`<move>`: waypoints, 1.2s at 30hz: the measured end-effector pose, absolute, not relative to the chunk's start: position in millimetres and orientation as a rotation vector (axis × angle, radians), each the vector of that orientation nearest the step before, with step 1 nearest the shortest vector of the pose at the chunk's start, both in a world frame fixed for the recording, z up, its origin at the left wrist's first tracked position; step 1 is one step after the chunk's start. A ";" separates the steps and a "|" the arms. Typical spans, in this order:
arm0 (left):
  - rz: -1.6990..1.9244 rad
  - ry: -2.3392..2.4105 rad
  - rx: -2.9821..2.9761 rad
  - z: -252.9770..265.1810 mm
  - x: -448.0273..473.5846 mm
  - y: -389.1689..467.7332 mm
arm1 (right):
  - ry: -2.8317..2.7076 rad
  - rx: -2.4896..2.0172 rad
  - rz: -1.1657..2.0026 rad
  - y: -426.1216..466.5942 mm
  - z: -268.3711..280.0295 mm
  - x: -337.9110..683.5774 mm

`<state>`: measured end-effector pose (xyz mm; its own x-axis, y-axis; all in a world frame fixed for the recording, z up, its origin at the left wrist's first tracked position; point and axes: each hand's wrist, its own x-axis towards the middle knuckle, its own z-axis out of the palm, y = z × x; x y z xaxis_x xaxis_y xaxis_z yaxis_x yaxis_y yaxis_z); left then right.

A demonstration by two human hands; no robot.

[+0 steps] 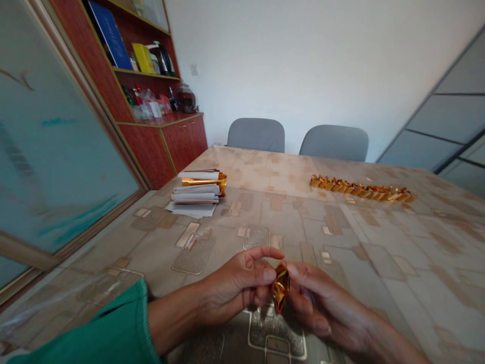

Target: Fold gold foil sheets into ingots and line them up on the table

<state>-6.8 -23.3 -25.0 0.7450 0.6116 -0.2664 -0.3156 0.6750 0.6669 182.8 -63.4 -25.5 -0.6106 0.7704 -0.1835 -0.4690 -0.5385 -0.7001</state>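
Observation:
Between my two hands, above the near part of the table, is a small folded piece of shiny gold foil paper (281, 288). My left hand (242, 283) pinches its left side between thumb and fingers, with the index finger arched above. From the other side my right hand (314, 293) grips it with the thumb near its top and the fingers curled below. A row of folded gold foil pieces (359, 190) lies at the far right of the table. At the left lies a stack of paper sheets (197, 194), white on one side and gold on the other.
The table (223, 242) has a patterned cover. Two grey chairs (256, 134) stand behind its far edge. A red-brown cabinet (151, 146) with shelves of bottles and a kettle is at the back left, beside a sliding glass door (68, 151).

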 end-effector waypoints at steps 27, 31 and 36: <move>0.648 0.605 0.764 -19.7 -0.9 -33.7 | -0.839 -0.707 2.115 -62.2 -42.0 177.4; 0.635 0.621 0.756 -19.5 -1.6 -32.6 | -0.863 -0.704 2.112 -62.0 -40.5 177.1; 0.610 0.514 0.690 -21.2 -4.6 -27.5 | -0.841 -0.695 2.115 -61.4 -34.7 180.6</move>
<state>-4.6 -27.5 -21.2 0.7103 0.6644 -0.2324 -0.3411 0.6137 0.7120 180.6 -61.4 -34.7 -0.5761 0.7916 -0.2036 -0.4357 -0.5082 -0.7429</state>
